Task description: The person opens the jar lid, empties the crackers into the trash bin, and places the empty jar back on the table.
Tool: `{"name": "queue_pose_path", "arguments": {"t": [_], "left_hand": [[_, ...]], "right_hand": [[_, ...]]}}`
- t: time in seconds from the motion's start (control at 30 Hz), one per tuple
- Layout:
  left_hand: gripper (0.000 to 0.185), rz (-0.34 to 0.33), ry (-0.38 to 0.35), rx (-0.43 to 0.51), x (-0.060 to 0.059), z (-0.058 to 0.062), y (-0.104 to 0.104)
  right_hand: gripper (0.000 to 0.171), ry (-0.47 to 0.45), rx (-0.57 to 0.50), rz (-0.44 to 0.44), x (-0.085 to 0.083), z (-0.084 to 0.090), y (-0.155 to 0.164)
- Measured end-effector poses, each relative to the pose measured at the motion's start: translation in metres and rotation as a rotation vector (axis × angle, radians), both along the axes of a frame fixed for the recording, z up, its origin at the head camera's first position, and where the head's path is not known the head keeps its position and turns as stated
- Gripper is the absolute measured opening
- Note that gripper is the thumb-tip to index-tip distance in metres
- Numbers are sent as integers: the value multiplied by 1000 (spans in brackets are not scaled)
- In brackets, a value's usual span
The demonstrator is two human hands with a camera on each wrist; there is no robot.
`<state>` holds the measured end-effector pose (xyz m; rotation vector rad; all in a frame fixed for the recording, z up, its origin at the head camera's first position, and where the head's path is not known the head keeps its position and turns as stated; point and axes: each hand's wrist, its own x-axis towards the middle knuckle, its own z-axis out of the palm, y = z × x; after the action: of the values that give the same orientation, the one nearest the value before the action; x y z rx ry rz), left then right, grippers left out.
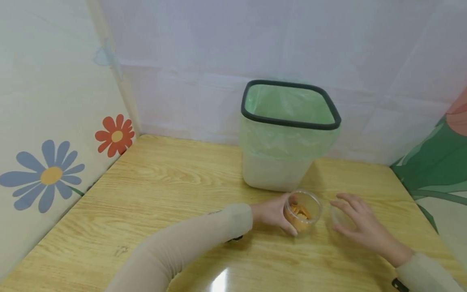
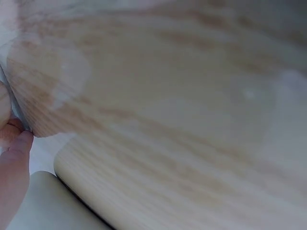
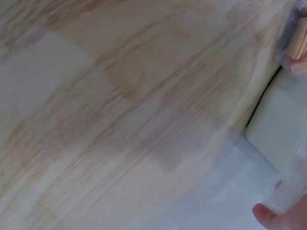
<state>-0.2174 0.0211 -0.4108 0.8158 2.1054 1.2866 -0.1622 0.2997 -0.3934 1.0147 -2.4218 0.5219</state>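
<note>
My left hand (image 1: 273, 213) grips a clear round jar (image 1: 316, 213) from its left side, with the thumb low on the near wall. Inside the jar lie several orange-brown pieces (image 1: 300, 211), too small to name. The jar's mouth is uncovered. Just to its right, my right hand (image 1: 365, 225) holds a clear, lid-like disc (image 1: 340, 218), faint and blurred, apart from the jar. In the right wrist view a fingertip (image 3: 268, 216) touches this clear piece (image 3: 292, 187). Only part of the left hand (image 2: 14, 158) appears in the left wrist view.
A white bin (image 1: 273, 174) with a green liner (image 1: 288, 142) and a dark rim (image 1: 292, 120) stands right behind the jar. The wood-grain table (image 1: 175, 174) meets a pale back wall (image 1: 197, 97). Flower-patterned panels (image 1: 51, 101) flank the left and right sides.
</note>
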Motion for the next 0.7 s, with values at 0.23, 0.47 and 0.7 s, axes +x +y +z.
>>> {"name": "queue_pose_path", "arguments": {"t": [0.23, 0.47, 0.7], "left_hand": [[98, -2, 9, 11, 1, 0, 0], [96, -8, -3, 16, 2, 2, 0], [96, 3, 7, 22, 1, -1, 0]], "right_hand": [[70, 17, 7, 14, -2, -4, -1], [72, 41, 8, 23, -2, -9, -1], [70, 57, 23, 24, -3, -14, -2]]}}
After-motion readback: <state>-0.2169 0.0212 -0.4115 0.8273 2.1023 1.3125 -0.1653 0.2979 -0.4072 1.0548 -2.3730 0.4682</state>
